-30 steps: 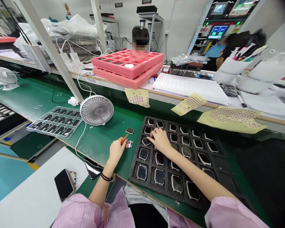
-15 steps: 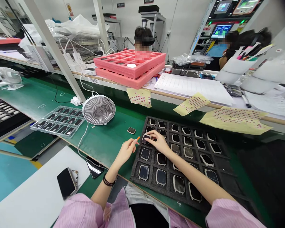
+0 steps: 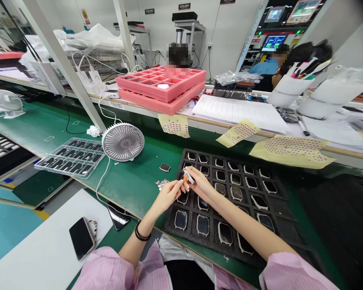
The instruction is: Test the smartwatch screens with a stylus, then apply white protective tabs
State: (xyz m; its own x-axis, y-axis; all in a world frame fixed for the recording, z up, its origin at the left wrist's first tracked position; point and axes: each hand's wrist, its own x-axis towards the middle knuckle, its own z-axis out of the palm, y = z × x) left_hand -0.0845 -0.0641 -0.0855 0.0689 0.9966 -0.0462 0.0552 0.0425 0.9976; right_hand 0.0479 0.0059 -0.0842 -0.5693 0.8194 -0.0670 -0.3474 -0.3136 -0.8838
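My right hand [image 3: 202,184] is closed on a watch case [image 3: 190,180], lifted over the left side of a black foam tray [image 3: 190,227] and tilted so its pale edge shows. Between the fingertips of my left hand [image 3: 168,194] is a small orange stick [image 3: 185,178], which meets the watch case; its exact kind is too small to make out. Rows of square watch cases with dark faces fill many of the tray's pockets. Left of the tray, a single watch case [image 3: 165,167] lies on the green mat, with a small heap of shiny scraps [image 3: 162,184] nearer my left hand.
A white fan [image 3: 123,141] and a clear tray of black parts [image 3: 72,157] stand to the left. Two phones lie near the front edge. Behind, a shelf bears pink foam trays [image 3: 160,94], paper and pen cups; dotted yellow sheets hang from it. Other people sit beyond.
My right hand has lifted the watch case out of the tray and tilted it. My left hand has moved right, bringing the orange stick to it. The scraps now show.
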